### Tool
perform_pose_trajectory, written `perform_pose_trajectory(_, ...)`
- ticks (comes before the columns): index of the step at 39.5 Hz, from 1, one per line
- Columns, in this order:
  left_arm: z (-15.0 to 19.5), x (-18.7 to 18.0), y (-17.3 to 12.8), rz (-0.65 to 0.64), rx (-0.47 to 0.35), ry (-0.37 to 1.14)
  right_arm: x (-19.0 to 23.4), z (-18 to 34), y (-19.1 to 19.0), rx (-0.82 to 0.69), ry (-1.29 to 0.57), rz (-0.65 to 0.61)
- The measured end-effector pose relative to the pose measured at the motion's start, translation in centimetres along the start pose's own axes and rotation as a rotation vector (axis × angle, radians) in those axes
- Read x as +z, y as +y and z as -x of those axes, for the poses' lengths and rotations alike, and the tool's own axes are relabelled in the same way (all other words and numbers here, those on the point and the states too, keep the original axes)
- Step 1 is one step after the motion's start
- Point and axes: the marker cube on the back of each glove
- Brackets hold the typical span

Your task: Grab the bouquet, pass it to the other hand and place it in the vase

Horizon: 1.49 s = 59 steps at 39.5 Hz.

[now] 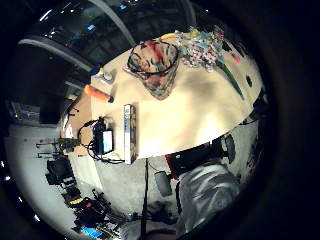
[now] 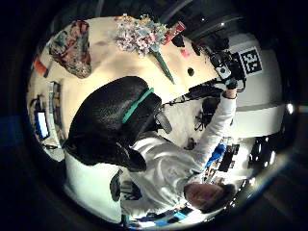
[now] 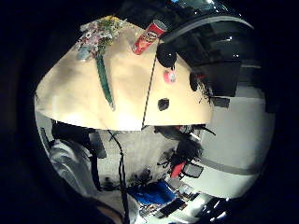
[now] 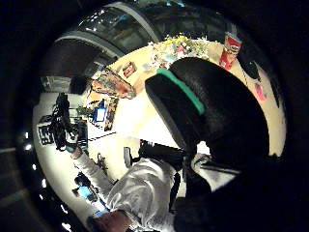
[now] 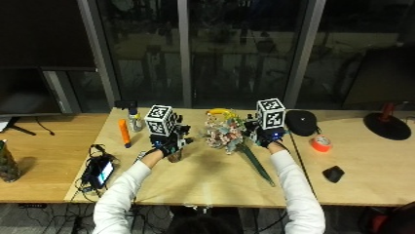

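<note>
Nothing of the task looks done yet: the bouquet [image 5: 228, 137] lies flat on the table [image 5: 195, 180], blooms at the far side and green stem running toward the near right, and the vase [image 1: 156, 67] stands empty to its left (so pick-up, hand-over and placing all remain). The right hand [image 5: 267, 136] hovers just right of the blooms and the left hand [image 5: 167, 144] is over by the vase, neither touching the bouquet; I cannot tell how either hand's fingers are set.
</note>
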Motion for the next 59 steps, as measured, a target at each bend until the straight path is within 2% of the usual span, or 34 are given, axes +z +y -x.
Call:
perform_pose_trajectory(13,0.0,0.7,-0.6,0.021,0.015,-0.043,0.6,-1.2,1.1,0.011,-0.026,0.006)
perform_pose_trajectory(28,1.0,2.3,0.5,0.015,0.025,0.032,0.0,0.1,1.3,0.006,0.007,-0.034)
perform_pose_trajectory(37,0.6,3.4,0.0,0.045,0.059,0.010,0.5,-1.0,1.7,0.094,0.007,0.052)
perform_pose_trajectory(47,0.6,2.4,-1.6,0.034,0.069,0.046,1.8,-3.8,0.5,0.256,-0.067,0.090)
perform_pose_trajectory(53,0.0,2.3,-1.7,0.026,0.087,0.049,3.9,-5.2,-0.5,0.330,-0.146,0.115)
perform_pose_trajectory(59,-0.7,2.8,-1.5,0.045,0.128,0.049,7.8,-6.3,-1.6,0.406,-0.222,0.163)
